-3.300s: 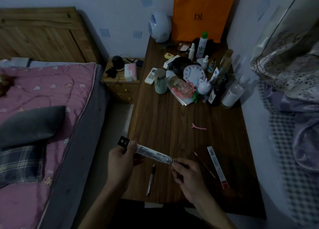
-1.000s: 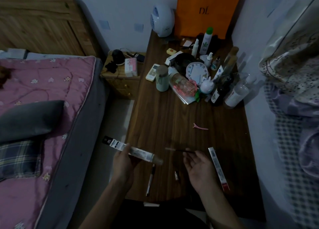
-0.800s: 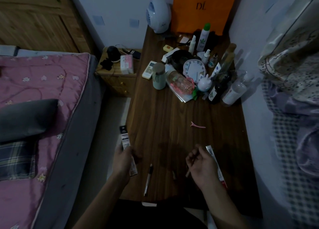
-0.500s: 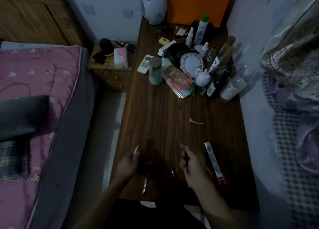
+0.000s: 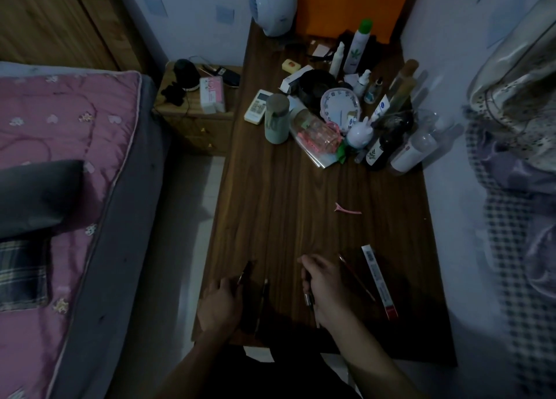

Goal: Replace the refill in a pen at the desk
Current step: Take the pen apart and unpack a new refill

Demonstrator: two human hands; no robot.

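Note:
My left hand (image 5: 221,305) rests palm down at the desk's front left edge, fingers closed on a dark refill packet (image 5: 246,270) that pokes out past them. Just right of it, a black pen (image 5: 262,304) with a pale tip lies lengthwise on the wooden desk (image 5: 288,212). My right hand (image 5: 326,287) is closed on a thin dark refill (image 5: 306,279) held low over the desk. A small metal pen part (image 5: 308,299) lies by that hand. Lighting is dim, so fine detail is hard to make out.
A thin red refill (image 5: 356,276) and a white strip package (image 5: 379,281) lie right of my right hand. A pink hair clip (image 5: 346,209) lies mid-desk. Bottles, a clock (image 5: 341,108), a cup (image 5: 276,118) and an orange bag (image 5: 352,4) crowd the far end. A bed (image 5: 60,188) stands to the left.
My right hand drew a thin refill out of the packet and kept it. My left hand swung the packet down to the desk's left edge. The view tilted downward.

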